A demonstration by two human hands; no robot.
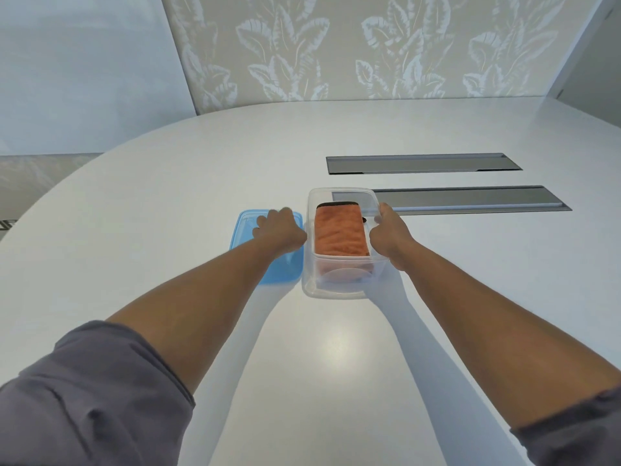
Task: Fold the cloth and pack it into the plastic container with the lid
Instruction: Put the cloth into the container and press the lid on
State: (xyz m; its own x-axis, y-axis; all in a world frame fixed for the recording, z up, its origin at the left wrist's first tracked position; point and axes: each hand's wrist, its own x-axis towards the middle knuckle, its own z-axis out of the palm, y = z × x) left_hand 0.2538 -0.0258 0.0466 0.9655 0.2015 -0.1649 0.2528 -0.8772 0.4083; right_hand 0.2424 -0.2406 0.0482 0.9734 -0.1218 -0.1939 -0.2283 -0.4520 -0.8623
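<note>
A folded orange terry cloth with a dark edge [340, 232] lies flat inside the clear rectangular plastic container [339, 284], which stands open on the white round table [168, 203]. The right hand [389, 235] grips the container's right wall, fingers curled over its rim. The left hand [279, 228] rests palm-down on the translucent blue plastic lid [245, 237], lying flat just beside the container's left side; its fingers look spread.

**Pale room, rounded white table**

Glossy white table [201, 183] with curved far edge, catching a soft glare. Two grey recessed panels [423, 163] set into the top. Behind, leaf-patterned wallpaper [336, 45]; plain pale wall [84, 62] at left.
</note>
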